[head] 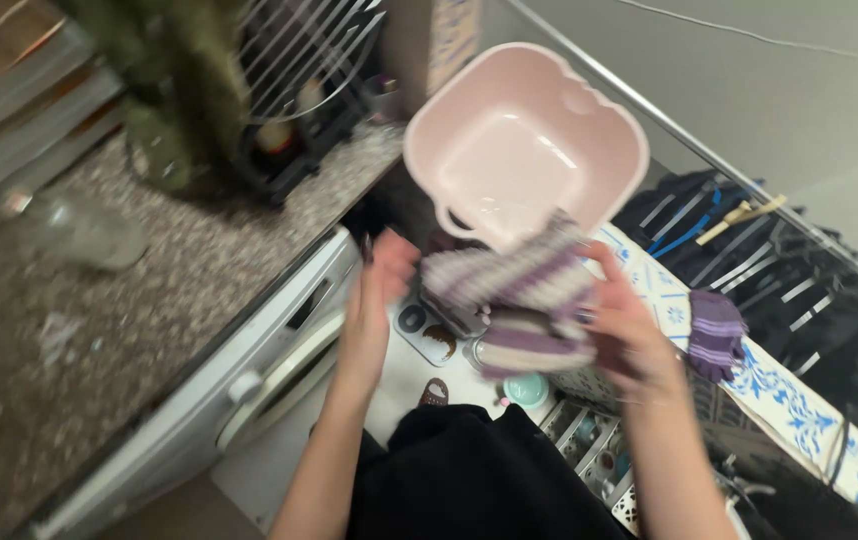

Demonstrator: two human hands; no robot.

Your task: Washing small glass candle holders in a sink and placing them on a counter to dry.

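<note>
The person is standing over a front-loading washing machine (249,370) and holding a purple-and-white striped sock (524,295) out in front of the body, roughly between the machine and a clothes drying rack (749,280) on the right. The picture is smeared by motion, so fine detail is not readable.

The right hand (629,335) is gripping the striped knit at its right-hand end, fingers curled around the fabric and thumb pressing on top. The left hand (379,285) is sitting just beside the left end of the knit with its fingers raised and fairly straight; whether it is actually pinching the cloth or only touching it cannot be told through the blur.

Judging by how it is bunching and drooping in the middle, the sock is looking soft, limp and very light, with no stiffness of its own; it is sagging wherever it is not supported. It should not be slippery or breakable, and a pinch at the cuff or the toe end, or one at each end, is probably the surest hold for spreading it flat.

Just above the hands a pale pink plastic basin (524,140) is standing tilted. A second purple striped sock (714,335) is hanging over a blue-and-white patterned cloth (789,400) on the rack, with dark garments (809,300) draped beyond it. A speckled stone countertop (99,310) is running along the left, bearing a wire dish rack (299,60)
</note>
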